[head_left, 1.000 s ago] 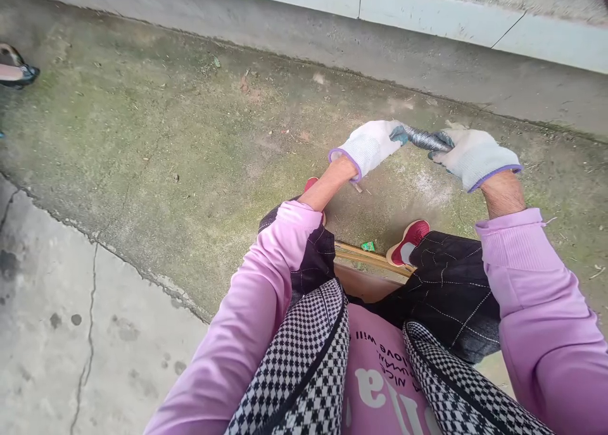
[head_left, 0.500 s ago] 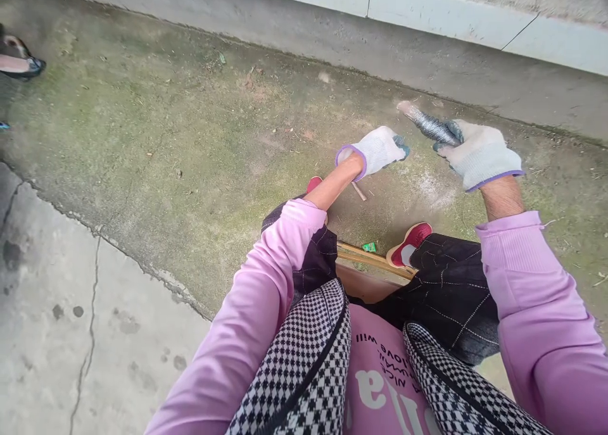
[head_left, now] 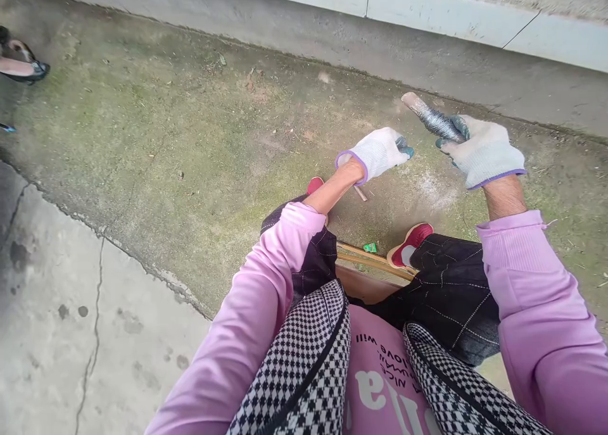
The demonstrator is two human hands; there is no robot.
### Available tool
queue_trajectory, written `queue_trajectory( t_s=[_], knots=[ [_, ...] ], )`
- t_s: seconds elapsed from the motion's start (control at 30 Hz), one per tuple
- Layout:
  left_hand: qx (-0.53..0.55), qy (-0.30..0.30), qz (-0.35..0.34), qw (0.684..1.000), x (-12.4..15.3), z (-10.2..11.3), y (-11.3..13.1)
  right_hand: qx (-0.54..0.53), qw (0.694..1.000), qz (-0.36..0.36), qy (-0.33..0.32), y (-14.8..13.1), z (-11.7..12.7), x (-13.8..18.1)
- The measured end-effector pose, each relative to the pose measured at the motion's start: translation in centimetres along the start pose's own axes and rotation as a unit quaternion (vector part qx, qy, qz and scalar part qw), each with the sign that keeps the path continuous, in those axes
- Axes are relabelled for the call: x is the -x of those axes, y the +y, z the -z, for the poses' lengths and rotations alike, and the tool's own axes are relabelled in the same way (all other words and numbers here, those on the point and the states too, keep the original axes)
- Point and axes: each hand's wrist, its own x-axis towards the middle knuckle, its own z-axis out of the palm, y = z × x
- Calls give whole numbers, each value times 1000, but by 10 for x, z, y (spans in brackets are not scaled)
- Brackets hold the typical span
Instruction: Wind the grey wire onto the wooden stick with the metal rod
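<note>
Pointing up-left, aslant, seemingly wire-wound rod (head_left: 437,123), in right fingers (head_left: 462,126)

Floor (head_left: 190,137) rough, mossy green-brown, strewn with grit (head_left: 180,176). Paler concrete slab (head_left: 42,258) at lower left, cracked, dark-spotted. On floor: whitish powdery patch (head_left: 434,189), short stick (head_left: 362,195), small green scrap (head_left: 370,248) (bright against dull ground) near person's right red shoe (head_left: 416,237), dark shoe (head_left: 40,72) at far left.

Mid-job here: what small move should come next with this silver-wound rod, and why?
I'd probably bring the left hand to the bare tip of the silver-wound rod: the right hand alone grips it, leaving the tip unsupported, and the left hand sits apart from it, fingers curled.
</note>
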Motion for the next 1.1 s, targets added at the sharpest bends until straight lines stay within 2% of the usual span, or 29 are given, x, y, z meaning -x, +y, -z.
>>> queue_trajectory(
  t_s=[0.07,0.23,0.43,0.57,0.73,0.93,1.1],
  knots=[
    [-6,-1,-11,1000,3,1,-1,-3,1000,8,-9,3,-2,-3],
    [-34,-10,39,999,6,1,2,13,1000,18,-3,7,-6,-10],
    [-41,-2,29,999,3,-7,2,14,999,8,-28,-2,-2,-5],
    [-80,1,10,997,1,-12,0,18,1000,-5,-22,-2,-3,-5],
    [-88,10,25,996,9,-5,4,-1,1000,0,-17,4,-4,-10],
    [-116,60,41,991,12,7,15,-22,999,-26,-34,-2,2,-5],
    [-105,83,57,989,1,5,10,-28,999,-27,-35,-4,2,-4]
  ],
)
